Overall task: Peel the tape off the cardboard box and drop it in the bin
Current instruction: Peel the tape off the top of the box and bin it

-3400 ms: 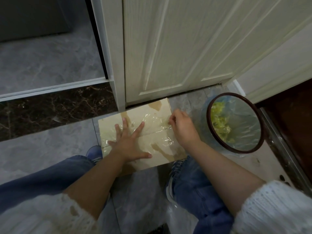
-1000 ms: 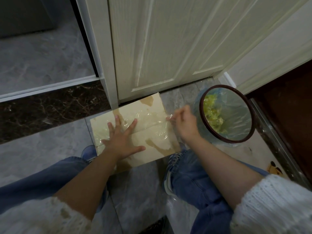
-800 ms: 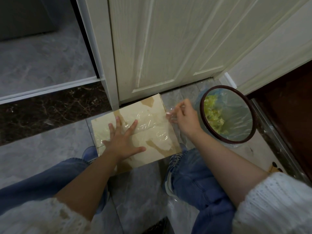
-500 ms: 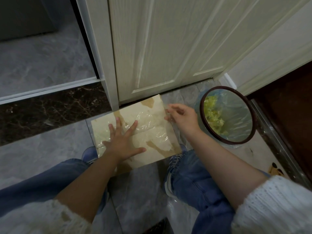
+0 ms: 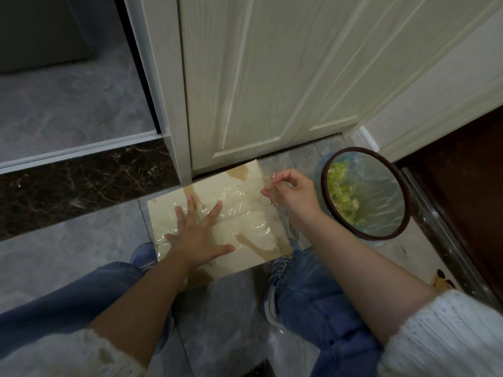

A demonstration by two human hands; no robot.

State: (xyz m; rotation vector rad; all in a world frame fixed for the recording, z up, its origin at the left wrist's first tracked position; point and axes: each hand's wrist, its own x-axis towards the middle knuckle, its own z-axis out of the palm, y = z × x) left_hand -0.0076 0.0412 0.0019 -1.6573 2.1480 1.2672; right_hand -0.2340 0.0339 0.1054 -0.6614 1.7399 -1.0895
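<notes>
The cardboard box [image 5: 253, 254] sat flat on the grey tiled floor [image 5: 68, 248], right up against a cream door [image 5: 272, 77]. The left hand [image 5: 200, 235] was pressed flat on top of it, fingers [image 5: 189, 206] spread out over the clear tape [image 5: 239, 202] running across the middle. The right hand [image 5: 292, 194] was at the box's right edge, pinching a crinkly loose end of that tape between thumb and fingertips. Just beside that hand stood the bin [image 5: 407, 210], brown-rimmed with a plastic liner, and some yellow-green scraps [image 5: 343, 194] inside. Blue jeans [image 5: 313, 303] and white knit sleeves [image 5: 449, 338] showed at the bottom.
</notes>
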